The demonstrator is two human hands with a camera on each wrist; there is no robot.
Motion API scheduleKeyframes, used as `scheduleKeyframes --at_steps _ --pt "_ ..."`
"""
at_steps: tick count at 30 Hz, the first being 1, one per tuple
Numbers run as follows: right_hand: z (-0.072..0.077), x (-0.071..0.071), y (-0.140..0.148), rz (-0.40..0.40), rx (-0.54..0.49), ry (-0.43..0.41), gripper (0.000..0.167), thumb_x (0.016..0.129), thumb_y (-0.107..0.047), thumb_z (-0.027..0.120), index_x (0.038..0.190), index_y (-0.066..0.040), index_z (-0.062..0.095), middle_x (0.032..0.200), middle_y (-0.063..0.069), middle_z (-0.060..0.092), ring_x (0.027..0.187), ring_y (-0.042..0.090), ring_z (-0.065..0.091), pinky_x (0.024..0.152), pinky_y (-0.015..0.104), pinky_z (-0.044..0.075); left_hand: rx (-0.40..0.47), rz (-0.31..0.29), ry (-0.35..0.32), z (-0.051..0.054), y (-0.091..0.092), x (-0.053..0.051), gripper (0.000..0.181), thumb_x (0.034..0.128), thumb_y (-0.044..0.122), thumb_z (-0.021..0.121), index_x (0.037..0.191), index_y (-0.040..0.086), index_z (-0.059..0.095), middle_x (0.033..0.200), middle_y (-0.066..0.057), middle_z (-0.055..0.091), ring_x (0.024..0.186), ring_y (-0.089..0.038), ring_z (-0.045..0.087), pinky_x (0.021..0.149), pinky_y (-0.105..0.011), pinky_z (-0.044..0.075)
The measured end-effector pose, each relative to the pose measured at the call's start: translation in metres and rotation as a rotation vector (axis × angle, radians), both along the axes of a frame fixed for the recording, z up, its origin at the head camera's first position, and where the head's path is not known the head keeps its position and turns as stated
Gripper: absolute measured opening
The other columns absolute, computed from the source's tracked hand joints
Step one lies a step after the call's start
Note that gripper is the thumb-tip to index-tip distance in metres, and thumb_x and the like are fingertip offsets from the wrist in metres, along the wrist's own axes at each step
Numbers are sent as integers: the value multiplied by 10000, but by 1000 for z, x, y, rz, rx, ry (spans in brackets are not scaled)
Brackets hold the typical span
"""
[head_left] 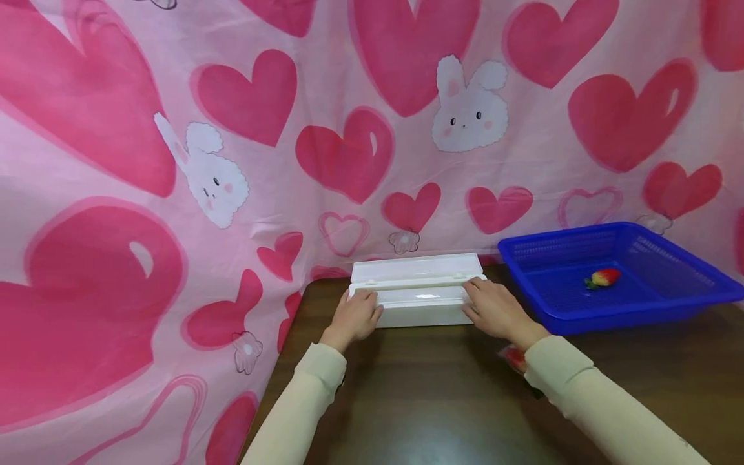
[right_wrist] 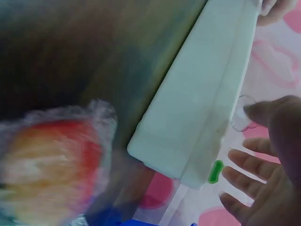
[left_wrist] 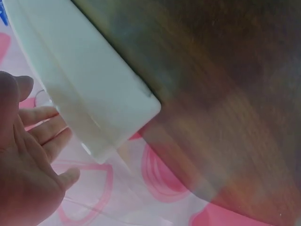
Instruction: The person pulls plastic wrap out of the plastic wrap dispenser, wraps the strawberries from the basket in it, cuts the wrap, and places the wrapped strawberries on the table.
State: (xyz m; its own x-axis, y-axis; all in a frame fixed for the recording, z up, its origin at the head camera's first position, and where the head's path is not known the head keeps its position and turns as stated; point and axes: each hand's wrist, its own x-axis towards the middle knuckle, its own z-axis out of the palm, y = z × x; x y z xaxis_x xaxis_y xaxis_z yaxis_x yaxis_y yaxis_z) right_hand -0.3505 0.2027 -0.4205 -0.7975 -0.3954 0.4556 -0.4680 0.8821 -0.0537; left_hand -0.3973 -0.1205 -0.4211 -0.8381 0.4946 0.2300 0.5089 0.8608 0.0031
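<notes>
A long white box (head_left: 427, 315) with its lid (head_left: 418, 266) raised at the back stands at the table's far edge. It looks like a cling film dispenser. My left hand (head_left: 356, 314) is at the box's left end, its fingers over the top edge. At the right end is my right hand (head_left: 498, 310), with fingers loosely extended near the top edge. Both wrist views show the fingers spread and relaxed. Partly hidden below my right wrist, a strawberry (right_wrist: 54, 165) in clear film lies on the table. A small green piece (right_wrist: 216, 172) shows at the box's right end.
To the right, a blue plastic basket (head_left: 587, 316) holds an unwrapped strawberry (head_left: 606, 277) with green leaves. The dark wooden table (head_left: 424, 387) extends toward me. Behind it hangs a pink cloth (head_left: 244, 168) with hearts and rabbits.
</notes>
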Motion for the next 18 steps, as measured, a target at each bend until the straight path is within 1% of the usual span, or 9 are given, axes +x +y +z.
scheduleKeyframes --at_steps 1,3,5,9,11,13,16,18 --pt "1 -5 0 -9 5 6 396 904 -183 738 1214 44 644 1161 214 660 1051 402 643 888 565 519 -10 1 2 1 0 -1 296 1056 276 504 1178 42 637 1257 -141 656 1295 -299 549 1153 -616 283" --pt "2 -16 0 -21 17 19 342 891 -157 742 1169 29 671 1087 194 673 973 388 656 834 547 536 -24 12 -7 2 -1 -4 293 1058 264 499 1205 51 635 1268 -138 662 1295 -294 553 1152 -616 283" --pt "2 -25 3 -32 19 19 309 879 -136 745 1140 19 690 1037 181 677 921 377 659 807 531 545 -34 21 -19 3 0 -9 304 1059 254 499 1251 55 626 1285 -137 663 1297 -290 555 1152 -621 282" --pt "2 -39 8 -43 27 -11 251 870 -123 749 1089 -3 729 981 170 683 890 376 649 770 518 549 -39 8 -18 3 0 -22 229 1043 216 528 1180 66 634 1180 -127 700 1208 -293 619 1125 -637 315" --pt "2 -44 10 -47 22 -29 216 867 -120 753 1058 -17 749 963 165 684 887 378 640 750 520 542 -17 -16 -7 4 -1 -29 187 1025 187 561 1138 68 650 1109 -123 714 1145 -303 648 1096 -642 346" --pt "2 -48 11 -47 13 -42 189 868 -115 755 1038 -32 766 947 153 685 880 369 632 731 512 536 3 -42 9 5 -3 -37 159 1003 170 602 1106 78 681 1060 -108 726 1092 -300 670 1056 -617 399" --pt "1 -55 12 -31 -3 -43 129 878 -101 744 993 -61 783 909 124 681 849 339 622 702 483 529 85 -78 17 7 -9 -46 140 958 144 686 1065 86 755 1029 -96 736 1044 -305 683 974 -557 477" --pt "1 -59 13 -14 -9 -24 79 877 -82 730 931 -83 787 858 99 670 802 319 613 663 459 520 146 -93 18 7 -13 -52 118 936 129 722 1022 83 788 1013 -89 741 1016 -307 688 931 -516 508"
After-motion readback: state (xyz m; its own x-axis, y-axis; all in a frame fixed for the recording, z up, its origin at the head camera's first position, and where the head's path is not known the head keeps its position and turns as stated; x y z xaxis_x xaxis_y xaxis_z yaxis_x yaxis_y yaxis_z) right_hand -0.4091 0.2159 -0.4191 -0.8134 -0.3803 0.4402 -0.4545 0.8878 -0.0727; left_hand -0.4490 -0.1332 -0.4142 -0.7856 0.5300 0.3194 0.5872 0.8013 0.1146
